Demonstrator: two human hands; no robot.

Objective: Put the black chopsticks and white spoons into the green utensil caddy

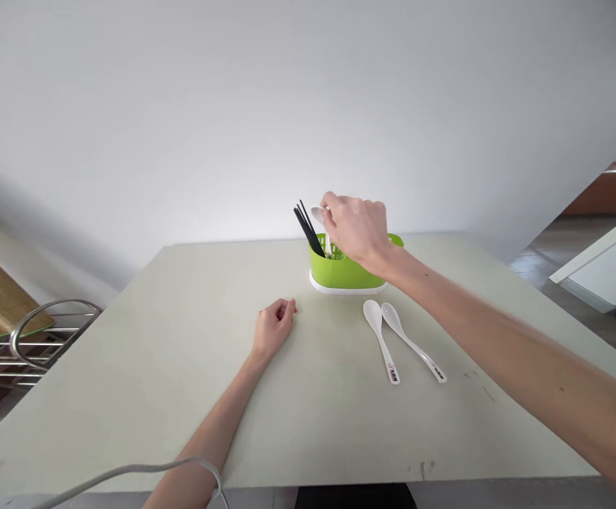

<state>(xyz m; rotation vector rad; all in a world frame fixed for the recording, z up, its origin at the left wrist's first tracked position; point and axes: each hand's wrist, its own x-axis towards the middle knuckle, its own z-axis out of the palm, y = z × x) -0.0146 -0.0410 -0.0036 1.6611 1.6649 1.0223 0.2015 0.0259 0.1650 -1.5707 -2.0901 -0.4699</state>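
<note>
My right hand [355, 225] is closed on the bowl end of a white spoon [318, 214], whose handle points down into the green holder [339, 274]. Black chopsticks [308, 230] lean in the holder's left part. The holder has a white base and stands near the table's back. Two more white spoons, one [373, 316] left of the other [392, 318], lie in front of it, bowls toward the holder. Resting on the table left of the spoons, my left hand [274, 326] has its fingers curled in, with nothing visible in it.
The pale table [206, 396] reaches the wall behind. A grey cable [148, 467] crosses over my left forearm at the bottom. A metal rack [26, 353] with a wooden board [0, 293] stands beyond the table's left edge. A white cabinet [609, 261] is at the far right.
</note>
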